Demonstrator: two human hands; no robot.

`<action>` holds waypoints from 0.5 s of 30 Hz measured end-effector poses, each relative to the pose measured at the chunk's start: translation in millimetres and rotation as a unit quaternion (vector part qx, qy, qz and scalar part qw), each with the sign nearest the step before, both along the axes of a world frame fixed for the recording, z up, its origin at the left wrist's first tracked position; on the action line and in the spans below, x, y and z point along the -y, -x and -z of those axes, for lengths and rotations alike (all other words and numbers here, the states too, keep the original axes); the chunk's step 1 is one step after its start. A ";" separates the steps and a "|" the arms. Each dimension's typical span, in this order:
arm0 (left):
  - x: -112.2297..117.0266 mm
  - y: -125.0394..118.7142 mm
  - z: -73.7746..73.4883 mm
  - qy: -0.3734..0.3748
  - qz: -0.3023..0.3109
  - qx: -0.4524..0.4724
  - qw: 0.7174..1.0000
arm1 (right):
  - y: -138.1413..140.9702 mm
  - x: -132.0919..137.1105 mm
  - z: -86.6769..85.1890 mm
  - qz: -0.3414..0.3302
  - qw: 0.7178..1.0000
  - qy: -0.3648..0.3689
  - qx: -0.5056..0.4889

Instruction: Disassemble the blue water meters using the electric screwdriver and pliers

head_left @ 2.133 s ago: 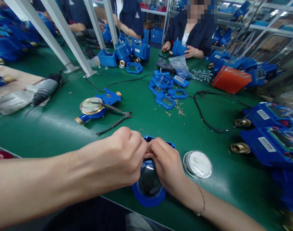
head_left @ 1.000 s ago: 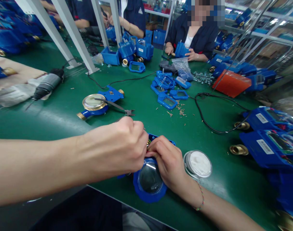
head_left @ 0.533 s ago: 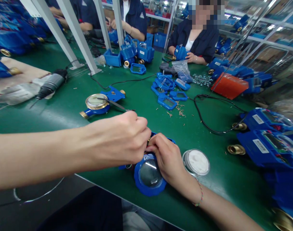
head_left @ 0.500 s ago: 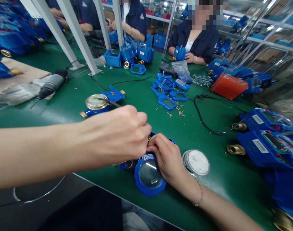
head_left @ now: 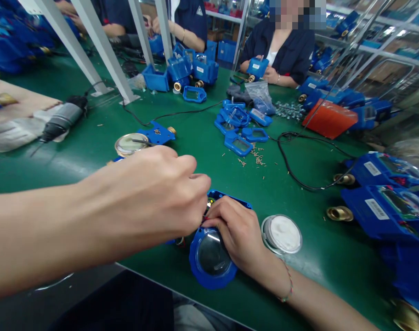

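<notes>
My left hand (head_left: 161, 193) is closed, with its fingertips hidden behind the knuckles, over a blue meter housing (head_left: 212, 280) with a round clear window. Out past its back sticks a thin dark tool (head_left: 143, 141), which it seems to grip; its kind I cannot make out. The fingers of my right hand (head_left: 235, 227) are pinched together on a red wire (head_left: 205, 219) at the housing's opening. Bits of circuit board show between the hands. Beyond my left hand, a round brass-rimmed meter (head_left: 130, 144) lies beside a blue bracket (head_left: 159, 133).
A round clear-and-white part (head_left: 285, 234) sits right of my right hand. Blue frames (head_left: 239, 143) and small screws (head_left: 257, 158) lie mid-table. A power screwdriver (head_left: 63, 119) rests on gloves at left. Blue meters (head_left: 382, 211) line the right; co-workers (head_left: 281, 50) sit opposite.
My left hand has shifted slightly left, showing more of the housing's opening and the red wire. My right hand keeps its pinch. The view has moved a little.
</notes>
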State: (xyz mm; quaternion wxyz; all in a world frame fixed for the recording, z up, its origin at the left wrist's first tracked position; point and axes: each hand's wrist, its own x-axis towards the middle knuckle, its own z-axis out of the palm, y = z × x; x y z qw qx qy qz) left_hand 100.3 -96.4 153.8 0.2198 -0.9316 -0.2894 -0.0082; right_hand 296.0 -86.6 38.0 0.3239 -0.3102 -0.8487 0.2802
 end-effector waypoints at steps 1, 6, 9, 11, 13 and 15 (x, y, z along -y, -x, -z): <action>-5.2 -1.9 -0.8 0.023 0.004 -0.011 1.000 | 0.1 0.2 -0.5 0.004 1.000 -0.015 0.010; -26.8 -14.7 -1.4 0.121 -0.002 -0.106 0.987 | 1.6 -1.0 -1.0 0.024 0.990 -0.131 0.050; -32.4 -14.7 -0.5 0.129 0.018 -0.117 0.985 | 0.9 -1.0 0.0 0.023 0.990 -0.127 0.055; -34.7 -8.9 2.3 0.120 0.027 -0.099 0.987 | -0.2 0.4 -0.1 0.019 0.993 -0.100 0.054; -36.2 -0.2 7.7 0.110 0.025 -0.077 0.991 | -0.9 2.4 -1.1 0.005 0.995 -0.093 0.040; -36.2 8.4 13.3 0.097 0.016 -0.061 0.993 | -0.8 3.9 -2.5 -0.003 0.993 -0.116 0.014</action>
